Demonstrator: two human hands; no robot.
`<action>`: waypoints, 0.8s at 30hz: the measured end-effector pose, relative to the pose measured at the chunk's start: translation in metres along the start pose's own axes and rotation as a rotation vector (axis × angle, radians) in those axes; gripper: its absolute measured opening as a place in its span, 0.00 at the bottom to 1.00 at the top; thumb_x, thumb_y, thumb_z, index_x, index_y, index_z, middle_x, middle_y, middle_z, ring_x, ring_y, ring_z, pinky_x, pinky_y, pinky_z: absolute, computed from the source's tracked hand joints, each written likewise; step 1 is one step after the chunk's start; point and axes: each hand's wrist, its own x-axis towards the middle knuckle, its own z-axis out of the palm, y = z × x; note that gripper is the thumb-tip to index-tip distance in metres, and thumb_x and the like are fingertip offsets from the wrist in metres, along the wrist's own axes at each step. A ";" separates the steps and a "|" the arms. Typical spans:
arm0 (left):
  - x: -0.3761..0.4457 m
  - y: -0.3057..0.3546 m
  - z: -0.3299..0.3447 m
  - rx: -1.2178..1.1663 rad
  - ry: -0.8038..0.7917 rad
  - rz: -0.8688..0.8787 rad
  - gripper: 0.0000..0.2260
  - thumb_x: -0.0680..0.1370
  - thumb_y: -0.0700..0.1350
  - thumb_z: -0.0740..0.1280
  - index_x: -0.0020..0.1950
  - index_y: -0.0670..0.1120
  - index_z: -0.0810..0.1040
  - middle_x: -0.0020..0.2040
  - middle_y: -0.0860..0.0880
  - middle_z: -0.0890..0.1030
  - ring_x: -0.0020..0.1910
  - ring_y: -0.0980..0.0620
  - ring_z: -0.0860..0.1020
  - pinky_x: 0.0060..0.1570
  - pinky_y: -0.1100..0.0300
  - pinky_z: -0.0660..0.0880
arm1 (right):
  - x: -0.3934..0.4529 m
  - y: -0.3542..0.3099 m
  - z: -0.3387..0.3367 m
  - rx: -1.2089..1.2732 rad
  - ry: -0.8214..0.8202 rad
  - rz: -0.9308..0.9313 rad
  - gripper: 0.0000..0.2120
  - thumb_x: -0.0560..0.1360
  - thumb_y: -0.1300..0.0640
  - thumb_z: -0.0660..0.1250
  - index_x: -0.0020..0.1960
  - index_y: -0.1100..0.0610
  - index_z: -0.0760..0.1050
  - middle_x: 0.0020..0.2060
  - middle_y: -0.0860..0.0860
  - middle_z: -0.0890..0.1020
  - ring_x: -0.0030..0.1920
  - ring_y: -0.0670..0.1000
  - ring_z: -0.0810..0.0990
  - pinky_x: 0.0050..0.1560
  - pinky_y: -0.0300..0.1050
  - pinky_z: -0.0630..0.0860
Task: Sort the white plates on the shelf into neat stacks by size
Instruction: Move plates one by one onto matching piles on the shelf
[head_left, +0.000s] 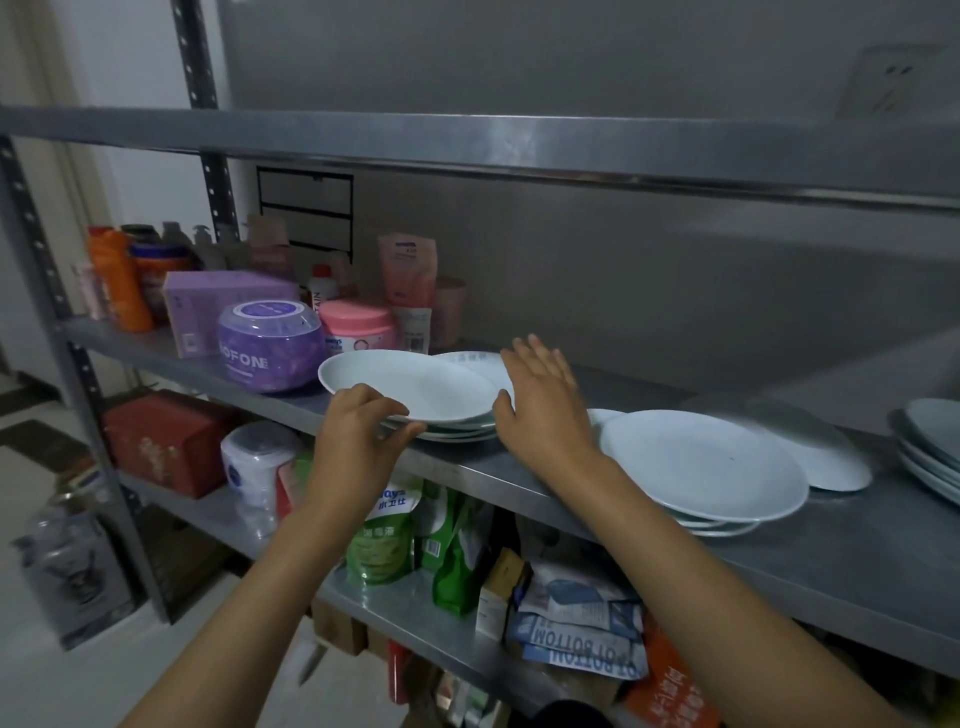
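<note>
Three groups of white plates are seen on the steel shelf (857, 561). The top plate (410, 387) of the left stack (457, 428) is pinched at its near rim by the left hand (358, 426), thumb above and fingers beneath, and is tilted slightly up. The right hand (540, 400) is held spread, fingers straight, just beside that stack's right edge and over a plate (475, 364) lying behind it. A middle stack (706, 467) is set to the right, partly over another plate (810, 441), and a far stack (930, 452) is cut off at the frame edge. A purple jar (270, 345) and a pink-lidded tub (358, 325) are placed to the left.
</note>
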 end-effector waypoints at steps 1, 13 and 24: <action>0.001 0.000 0.001 0.007 -0.024 0.019 0.08 0.69 0.44 0.77 0.45 0.42 0.83 0.41 0.50 0.76 0.46 0.50 0.73 0.44 0.65 0.64 | 0.000 0.001 -0.001 -0.021 -0.007 -0.017 0.26 0.79 0.57 0.57 0.76 0.59 0.59 0.77 0.54 0.59 0.78 0.51 0.50 0.77 0.46 0.42; 0.010 0.028 0.012 0.251 -0.176 0.021 0.14 0.73 0.47 0.71 0.57 0.46 0.81 0.57 0.49 0.81 0.58 0.47 0.76 0.69 0.36 0.58 | -0.017 0.039 -0.039 0.228 0.086 0.061 0.23 0.78 0.58 0.60 0.73 0.57 0.66 0.75 0.51 0.64 0.76 0.48 0.55 0.74 0.42 0.52; 0.015 0.155 0.075 -0.074 -0.261 0.257 0.14 0.76 0.41 0.67 0.62 0.43 0.79 0.68 0.46 0.73 0.70 0.45 0.68 0.68 0.46 0.65 | -0.049 0.151 -0.076 0.228 0.315 0.252 0.21 0.74 0.65 0.61 0.67 0.61 0.72 0.66 0.55 0.75 0.69 0.54 0.69 0.69 0.40 0.61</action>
